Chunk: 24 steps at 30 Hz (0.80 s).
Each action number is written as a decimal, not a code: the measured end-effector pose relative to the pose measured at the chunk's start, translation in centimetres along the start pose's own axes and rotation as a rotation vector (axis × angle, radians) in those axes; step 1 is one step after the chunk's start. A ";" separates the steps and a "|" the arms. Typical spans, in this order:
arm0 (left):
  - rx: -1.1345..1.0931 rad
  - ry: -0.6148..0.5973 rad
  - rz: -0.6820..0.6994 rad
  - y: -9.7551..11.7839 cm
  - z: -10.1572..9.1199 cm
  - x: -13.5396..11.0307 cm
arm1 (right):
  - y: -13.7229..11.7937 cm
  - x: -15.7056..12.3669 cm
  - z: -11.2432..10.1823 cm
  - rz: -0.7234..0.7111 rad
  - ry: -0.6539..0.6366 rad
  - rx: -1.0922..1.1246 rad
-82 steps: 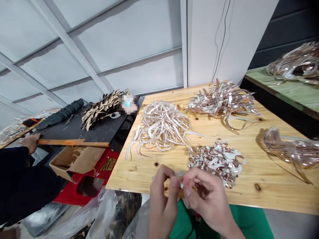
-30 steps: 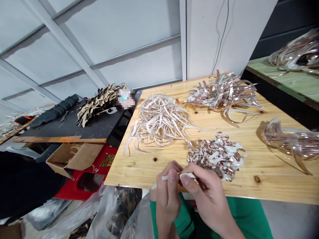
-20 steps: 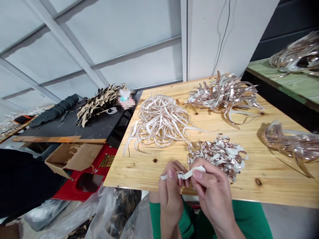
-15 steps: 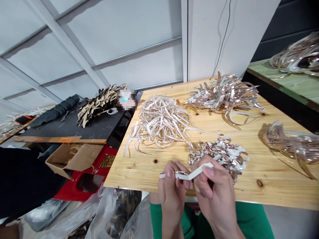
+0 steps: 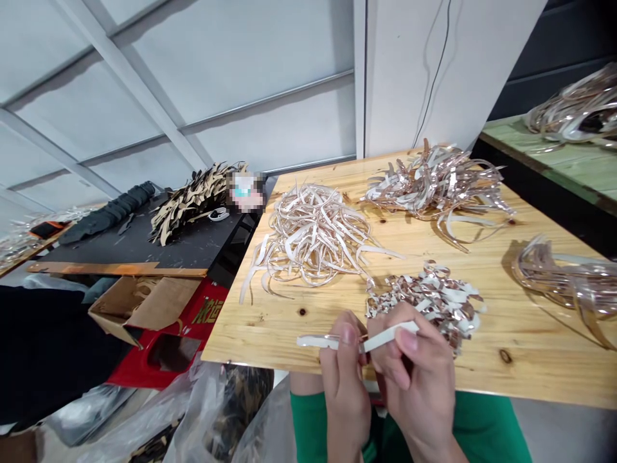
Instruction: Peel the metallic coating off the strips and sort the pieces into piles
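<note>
I have a thin white strip pinched between my two hands, held roughly level just above the front edge of the wooden table. A shiny metallic stretch runs along it near my left fingers, and a white tip sticks out to the left. My left hand is closed on the strip, gripping it between thumb and bent fingers. My right hand is closed on it too, a little further right, with the white end running out past my fingertips. The two hands are close together, almost touching. My green sleeves show below them.

Just beyond my right hand lies a heap of short, curled white and copper-coloured scraps. To its left is a tangle of long pale strips, and further back a tangle of shiny copper-coloured strips. A glossy bundle of strips sits at the right side of the table, and another lies on a green board behind it.

To the left stands a black board holding jagged tan scraps and a dark rubbery strip. Below it are a cardboard box, a red box and plastic bags. Someone's dark clothing fills the lower left.
</note>
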<state>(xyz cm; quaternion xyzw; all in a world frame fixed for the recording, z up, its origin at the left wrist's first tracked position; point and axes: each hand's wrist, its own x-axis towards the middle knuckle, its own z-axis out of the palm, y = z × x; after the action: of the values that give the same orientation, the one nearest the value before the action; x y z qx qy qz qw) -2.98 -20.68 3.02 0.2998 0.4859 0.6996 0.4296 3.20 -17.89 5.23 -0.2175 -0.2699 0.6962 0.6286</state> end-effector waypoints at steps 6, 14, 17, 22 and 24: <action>-0.208 0.003 -0.044 -0.6 0.0 0.6 | -0.9 0.8 1.4 0.111 0.176 0.228; -0.476 -0.064 -0.218 1.3 0.1 1.5 | -1.3 1.3 2.2 0.138 0.178 0.397; -0.628 -0.072 -0.287 1.8 -0.1 1.7 | -1.3 1.2 2.7 0.119 0.185 0.451; -0.732 -0.081 -0.320 2.1 -0.2 2.2 | -1.6 0.1 3.3 -0.021 0.149 0.434; -0.750 -0.043 -0.280 2.2 -0.3 2.3 | -1.6 -0.7 3.3 -0.074 0.115 0.397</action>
<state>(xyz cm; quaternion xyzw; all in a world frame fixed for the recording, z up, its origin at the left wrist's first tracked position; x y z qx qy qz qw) -4.92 -19.09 4.95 0.0679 0.2238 0.7567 0.6105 2.36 -18.78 8.70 -0.1188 -0.0989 0.6986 0.6986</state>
